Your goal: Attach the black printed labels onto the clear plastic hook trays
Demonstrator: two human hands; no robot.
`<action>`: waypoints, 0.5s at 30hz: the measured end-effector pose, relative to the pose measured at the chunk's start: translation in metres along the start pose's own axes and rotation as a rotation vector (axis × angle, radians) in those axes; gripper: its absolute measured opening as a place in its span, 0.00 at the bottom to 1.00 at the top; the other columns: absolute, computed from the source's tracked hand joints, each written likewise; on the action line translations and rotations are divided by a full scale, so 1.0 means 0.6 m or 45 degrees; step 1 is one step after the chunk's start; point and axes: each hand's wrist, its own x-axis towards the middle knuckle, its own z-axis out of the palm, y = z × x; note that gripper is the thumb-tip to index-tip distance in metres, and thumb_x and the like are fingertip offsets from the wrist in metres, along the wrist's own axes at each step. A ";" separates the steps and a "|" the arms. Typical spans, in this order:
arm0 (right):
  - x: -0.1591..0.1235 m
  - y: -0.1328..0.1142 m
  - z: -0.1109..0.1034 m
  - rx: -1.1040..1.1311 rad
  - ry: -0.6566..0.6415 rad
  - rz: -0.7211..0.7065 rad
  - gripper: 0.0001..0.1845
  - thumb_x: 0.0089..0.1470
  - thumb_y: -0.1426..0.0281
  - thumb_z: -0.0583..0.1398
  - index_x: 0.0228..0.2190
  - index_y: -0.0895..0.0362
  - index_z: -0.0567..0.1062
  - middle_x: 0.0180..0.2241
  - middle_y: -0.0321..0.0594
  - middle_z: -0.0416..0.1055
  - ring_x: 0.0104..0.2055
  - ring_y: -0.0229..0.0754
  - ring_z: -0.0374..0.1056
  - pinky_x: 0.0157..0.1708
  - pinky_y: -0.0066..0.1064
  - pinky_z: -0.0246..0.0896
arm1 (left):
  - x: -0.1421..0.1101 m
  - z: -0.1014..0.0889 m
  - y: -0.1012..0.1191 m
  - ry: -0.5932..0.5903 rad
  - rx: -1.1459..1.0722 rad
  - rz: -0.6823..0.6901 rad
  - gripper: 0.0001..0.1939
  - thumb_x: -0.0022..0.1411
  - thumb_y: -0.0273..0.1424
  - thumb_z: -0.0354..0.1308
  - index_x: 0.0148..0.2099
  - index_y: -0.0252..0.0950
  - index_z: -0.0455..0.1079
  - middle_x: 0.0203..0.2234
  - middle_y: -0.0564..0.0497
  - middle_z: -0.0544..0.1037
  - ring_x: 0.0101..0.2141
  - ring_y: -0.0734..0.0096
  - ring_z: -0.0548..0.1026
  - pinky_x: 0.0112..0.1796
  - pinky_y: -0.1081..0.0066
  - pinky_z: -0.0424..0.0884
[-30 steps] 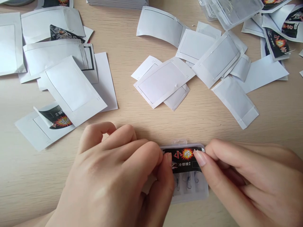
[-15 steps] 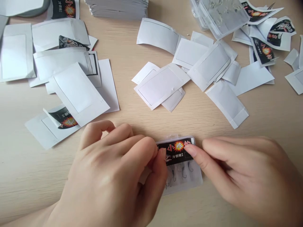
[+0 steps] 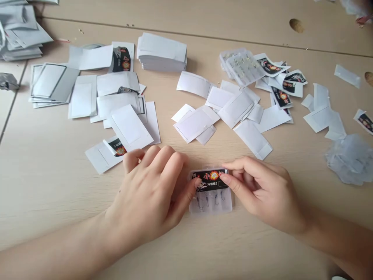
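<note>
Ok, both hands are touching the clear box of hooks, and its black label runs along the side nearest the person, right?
No, the black label runs along the side farthest from the person, as the head view shows. The left hand and right hand both touch the clear box of hooks.

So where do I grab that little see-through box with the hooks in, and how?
I'd pinch the clear box by its two short ends, with the left hand coming from the left and the right hand from the right. It lies flat, wider than it is deep, so those ends should give a steady grip without covering the middle of the black label.
</note>
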 end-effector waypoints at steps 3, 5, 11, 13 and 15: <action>-0.001 0.003 0.000 0.248 -0.024 -0.014 0.06 0.57 0.74 0.60 0.38 0.56 0.69 0.26 0.31 0.61 0.27 0.31 0.60 0.26 0.23 0.58 | 0.000 -0.006 -0.004 -0.078 -0.177 0.014 0.12 0.65 0.35 0.50 0.31 0.34 0.63 0.25 0.51 0.65 0.30 0.66 0.61 0.36 0.63 0.52; 0.002 0.002 0.000 0.432 -0.051 -0.058 0.05 0.58 0.74 0.58 0.37 0.55 0.67 0.31 0.34 0.62 0.30 0.31 0.61 0.29 0.24 0.59 | 0.002 -0.014 -0.007 -0.148 -0.375 0.017 0.13 0.67 0.32 0.48 0.29 0.34 0.61 0.23 0.54 0.64 0.29 0.70 0.61 0.36 0.64 0.51; 0.013 -0.008 0.004 1.093 -0.307 0.249 0.08 0.64 0.63 0.52 0.36 0.53 0.64 0.30 0.33 0.64 0.25 0.30 0.62 0.20 0.22 0.53 | 0.004 -0.025 -0.008 -0.252 -0.720 -0.111 0.19 0.70 0.36 0.42 0.26 0.34 0.56 0.21 0.57 0.60 0.25 0.75 0.58 0.37 0.66 0.50; 0.017 -0.015 0.006 1.112 -0.403 0.323 0.11 0.62 0.59 0.54 0.40 0.53 0.64 0.29 0.32 0.64 0.24 0.30 0.59 0.20 0.22 0.51 | 0.000 -0.021 -0.002 -0.254 -0.716 -0.139 0.20 0.70 0.37 0.42 0.26 0.34 0.55 0.21 0.57 0.59 0.25 0.75 0.58 0.38 0.66 0.50; 0.021 -0.022 0.008 0.952 -0.474 0.306 0.14 0.60 0.56 0.56 0.36 0.55 0.66 0.26 0.31 0.62 0.24 0.30 0.55 0.22 0.23 0.50 | -0.003 -0.017 0.005 -0.259 -0.719 -0.123 0.20 0.70 0.37 0.43 0.26 0.34 0.54 0.20 0.58 0.58 0.25 0.75 0.58 0.39 0.66 0.50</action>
